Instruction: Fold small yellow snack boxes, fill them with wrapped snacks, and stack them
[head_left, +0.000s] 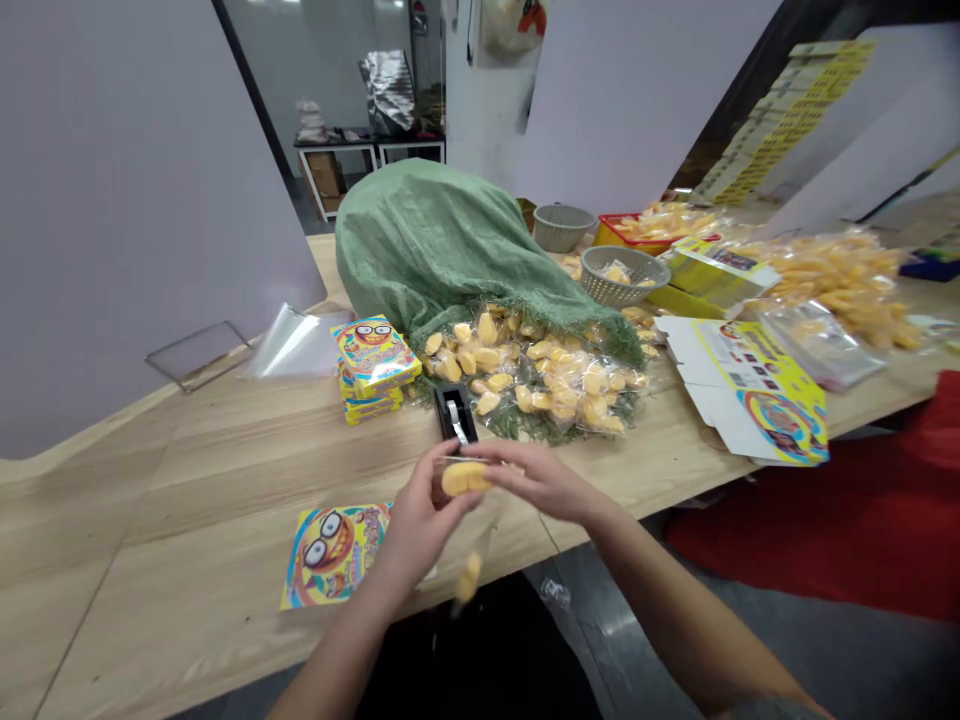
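Note:
My left hand and my right hand meet over the front edge of the wooden table. Together they pinch a small yellow wrapped piece in clear film. A strip of clear film with another yellow piece hangs below the left hand. A black tape dispenser stands just beyond the hands. Under my left wrist lies a flat colourful printed card.
A green sack spills yellow wrapped pieces behind the dispenser. A stack of small printed boxes stands to the left. Unfolded printed cartons, grey baskets and more bagged yellow pieces fill the right. White panels stand behind.

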